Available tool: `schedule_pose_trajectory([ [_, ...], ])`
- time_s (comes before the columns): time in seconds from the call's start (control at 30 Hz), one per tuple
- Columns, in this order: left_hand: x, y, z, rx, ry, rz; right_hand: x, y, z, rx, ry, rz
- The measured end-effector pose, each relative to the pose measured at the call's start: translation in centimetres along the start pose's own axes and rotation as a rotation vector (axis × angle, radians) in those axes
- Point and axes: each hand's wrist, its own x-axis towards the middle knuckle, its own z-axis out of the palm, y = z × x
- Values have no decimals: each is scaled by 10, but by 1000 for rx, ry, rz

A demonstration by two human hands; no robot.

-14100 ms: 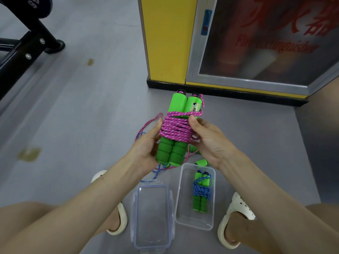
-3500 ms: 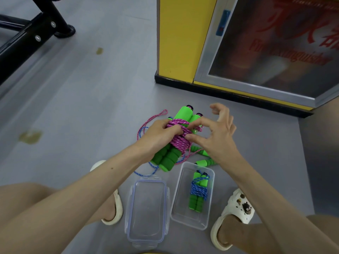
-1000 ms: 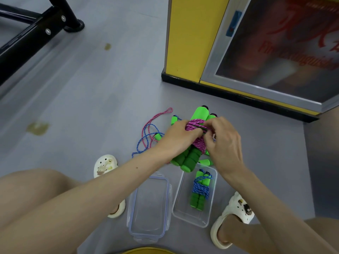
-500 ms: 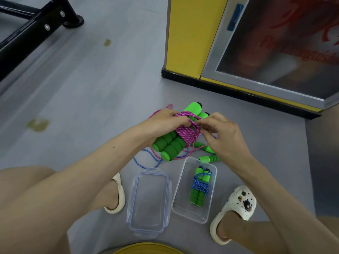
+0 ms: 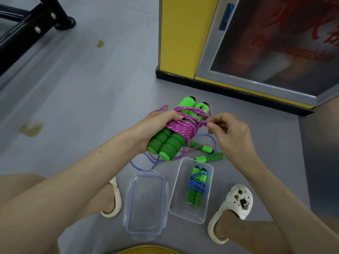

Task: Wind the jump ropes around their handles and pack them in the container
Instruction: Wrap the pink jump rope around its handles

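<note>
Over the grey floor (image 5: 82,88), head view: a crouching person holds a pair of green foam handles (image 5: 168,145) side by side, tilted, with the capped ends away from the body. Left hand (image 5: 156,125): fingers curled round the handles at the upper edge of the winding, gripping them. Pink cord (image 5: 181,126): wound in many turns about the middle of the pair, with a few looser turns crossing nearer the caps. Right hand (image 5: 231,131): thumb and forefinger pinch a strand of the pink cord just beside the winding, on its right; the other fingers are loosely bent.

On the floor below the hands lies an unwound jump rope (image 5: 211,157), its two green handles apart, with loose cord (image 5: 139,166) in blue and pink trailing in loops beneath the held pair. Nearer the body stands the clear container (image 5: 208,216), open, holding one finished bundle (image 5: 197,187): green handles bound with blue cord, lying lengthwise. The clear lid (image 5: 146,204) lies flat just left of the container. White clogs: left clog (image 5: 114,202) beside the lid, right clog (image 5: 236,202) beside the container. Background: yellow column (image 5: 183,33) with a black base, glass-fronted cabinet (image 5: 275,43) with red lettering, black metal frame (image 5: 27,28) at upper left
</note>
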Motion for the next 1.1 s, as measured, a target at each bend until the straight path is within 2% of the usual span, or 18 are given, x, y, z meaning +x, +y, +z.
schedule_pose_trajectory([
  [0.07, -1, 1, 1, -95, 8, -22, 2, -2, -3, 277, 33, 190],
  [0.13, 0, 0, 1, -91, 16, 0, 3, -2, -5, 517, 40, 307],
  [0.23, 3, -6, 0, 8, 28, 58, 0, -4, -1, 602, -6, 333],
  [0.3, 3, -7, 0, -18, 7, 77, 0, -8, 1, 633, -20, 327],
  [0.43, 3, -10, 6, -52, -50, 117, 2, -12, 3, 498, 21, 254],
  [0.57, 5, -9, 8, -50, 5, 126, 2, -8, 5, 427, 86, 222],
  [0.77, 10, -16, 7, 80, -3, 126, 4, -9, 10, 63, 5, -183],
  [0.93, 10, -14, 2, 171, -28, 136, 5, -9, 9, -8, -82, -153],
  [1.1, 12, -13, -4, 411, -74, 184, 12, -7, 7, -172, -155, -146],
])
